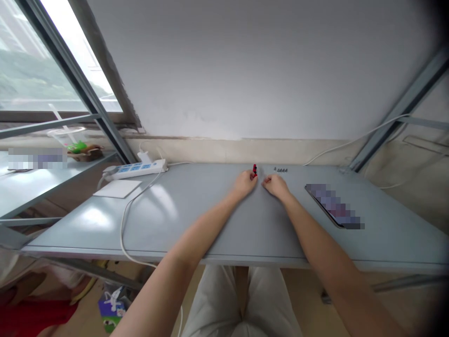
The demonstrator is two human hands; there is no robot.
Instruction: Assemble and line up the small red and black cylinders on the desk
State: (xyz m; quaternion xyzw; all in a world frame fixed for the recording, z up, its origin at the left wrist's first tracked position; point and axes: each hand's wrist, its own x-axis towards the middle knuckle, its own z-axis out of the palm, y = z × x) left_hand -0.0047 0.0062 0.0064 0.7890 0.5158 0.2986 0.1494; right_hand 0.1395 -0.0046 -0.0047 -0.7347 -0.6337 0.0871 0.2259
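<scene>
My left hand (244, 184) is closed around a small red and black object (255, 169), which stands up above the fingertips; its kind is too small to make out. Just to the right, my right hand (276, 186) has its fingers pinched together near the table top, and whatever they may hold is hidden. A narrow gap separates the two hands. Beyond my right hand lie several small dark grey pieces (281, 170), most of them in a short row.
The grey table (196, 196) meets the wall at its back. On the right lies a phone (333, 206). A white power strip (138, 168), a white flat square (117, 189) and a loose white cable (123, 220) are at the left. Metal frame posts (396, 110) rise at both sides.
</scene>
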